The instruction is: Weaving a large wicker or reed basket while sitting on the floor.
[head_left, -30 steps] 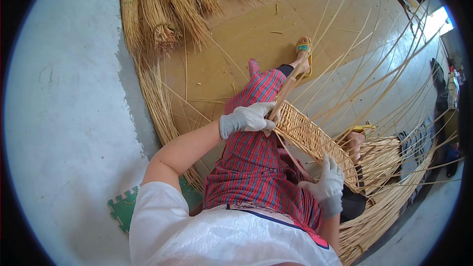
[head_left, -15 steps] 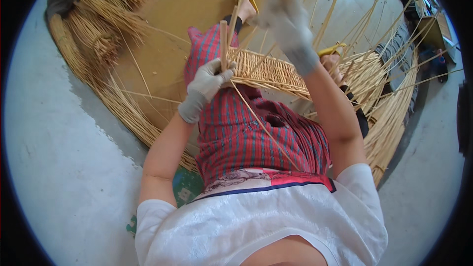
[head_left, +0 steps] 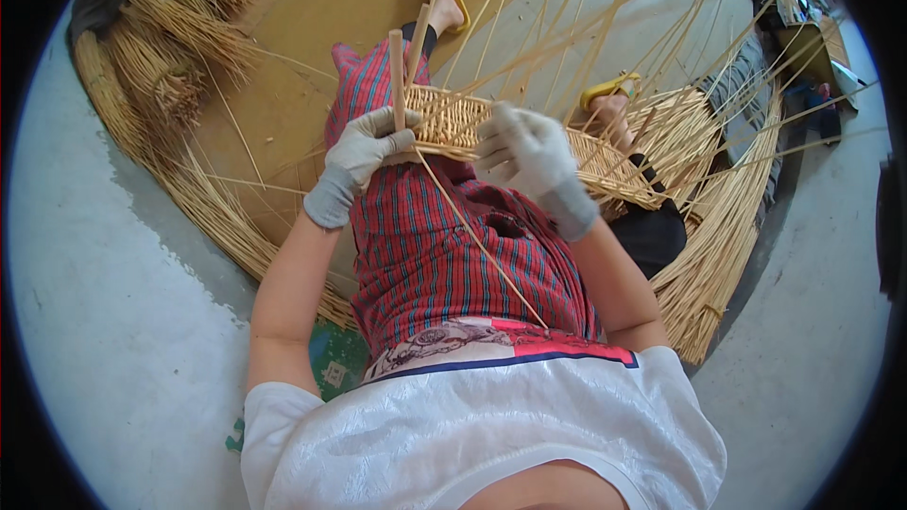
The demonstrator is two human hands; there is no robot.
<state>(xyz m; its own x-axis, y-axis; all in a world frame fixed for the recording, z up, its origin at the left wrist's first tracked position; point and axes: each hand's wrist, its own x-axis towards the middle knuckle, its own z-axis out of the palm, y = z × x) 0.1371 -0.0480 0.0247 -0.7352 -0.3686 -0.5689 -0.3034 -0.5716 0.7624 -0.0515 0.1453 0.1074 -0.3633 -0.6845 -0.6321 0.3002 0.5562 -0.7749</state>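
My left hand in a pale glove grips the woven rattan basket piece at its left end, around an upright wooden stick. A second stick leans beside it. My right hand, also gloved, is over the middle of the weave, fingers apart and loosely bent, with nothing clearly in them. Long loose strands rise from the piece, and one thin strand runs down over my plaid-covered lap.
Cane bundles lie at the upper left and loose cane piles at the right. My sandalled feet rest on the floor. A green foam mat shows at lower left; assorted items stand at upper right.
My right hand swung up above the basket and has come back down onto its middle. My left hand still grips the left end, and the basket now lies more nearly level across the view.
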